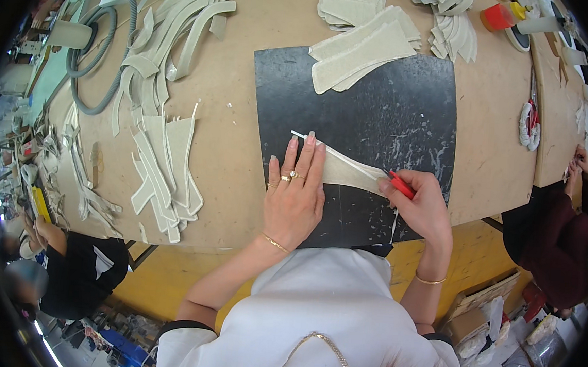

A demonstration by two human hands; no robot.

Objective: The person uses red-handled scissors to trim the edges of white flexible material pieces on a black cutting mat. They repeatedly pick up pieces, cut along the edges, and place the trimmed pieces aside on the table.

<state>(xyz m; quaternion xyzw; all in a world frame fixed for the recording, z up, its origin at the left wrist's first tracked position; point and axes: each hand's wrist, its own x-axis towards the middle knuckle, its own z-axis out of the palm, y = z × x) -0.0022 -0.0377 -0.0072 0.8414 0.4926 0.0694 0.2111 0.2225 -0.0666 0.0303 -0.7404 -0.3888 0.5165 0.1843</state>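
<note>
My left hand (297, 196) lies flat, fingers stretched, over the left end of a cream, curved piece of material (346, 174) on the black mat (288, 77). A thin white cord (337, 155) runs along the upper edge of that piece, and its left end sticks out past my fingertips. At the piece's right end, my right hand (423, 205) is closed around a small red-handled tool (402, 185). Its dark tip touches or nearly touches the end of the cord; the exact kind of tool is hidden by my fingers.
Stacked cream pieces (365, 49) overlap the mat's far edge. More edged pieces (165, 168) and loose strips (182, 32) lie to the left. Red-and-white-handled scissors (530, 125) and a red-capped bottle (500, 17) are at right. Other people sit at both sides.
</note>
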